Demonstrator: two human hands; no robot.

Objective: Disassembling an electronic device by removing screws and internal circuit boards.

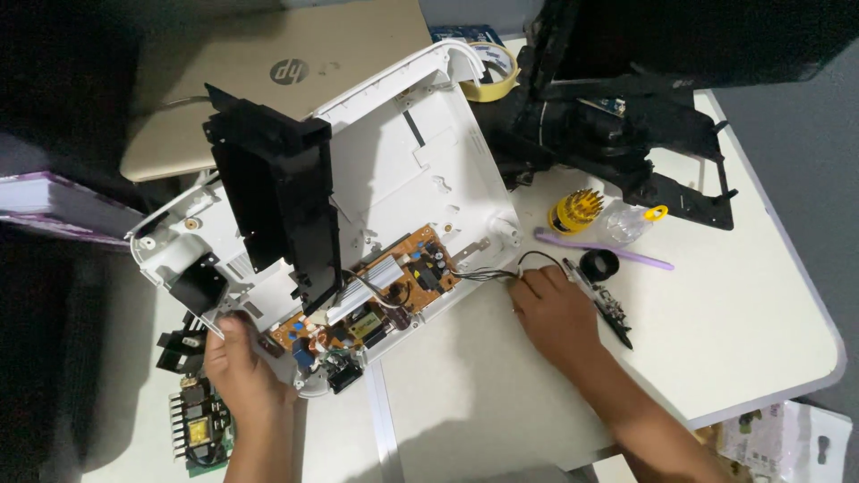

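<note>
While the white casing is steadied at its edge by the left hand, thin wires are pinched in the right hand; the exposed circuit board looks fragile, so the stiff rim seems the safer hold.

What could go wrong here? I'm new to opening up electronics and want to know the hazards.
1. The right hand is on the wires running to the circuit board; a hard tug might tear them off.
2. The left hand steadies the white casing at the table's edge; it could slip or tip.
3. The bare board's metal parts could nick fingers.
</note>
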